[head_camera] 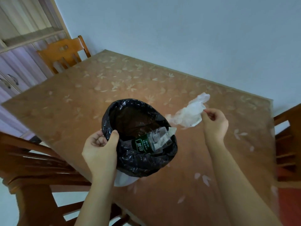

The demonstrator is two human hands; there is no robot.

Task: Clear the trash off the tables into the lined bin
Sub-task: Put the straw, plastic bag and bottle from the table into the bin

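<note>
A white bin lined with a black bag (138,163) is held over the table, tipped toward me. My left hand (101,149) grips its near-left rim, thumb inside the liner. Inside lies a crushed clear bottle with a green label (153,141). My right hand (215,123) pinches a crumpled clear plastic bag (190,115) in the air, just right of the bin's rim and above the table.
The table (114,82) wears a brown cloth with a pale flower print. Wooden chairs stand at the far left (63,54), the near left (35,167) and the right (288,141). A pale wall runs behind; a cabinet (14,75) stands far left.
</note>
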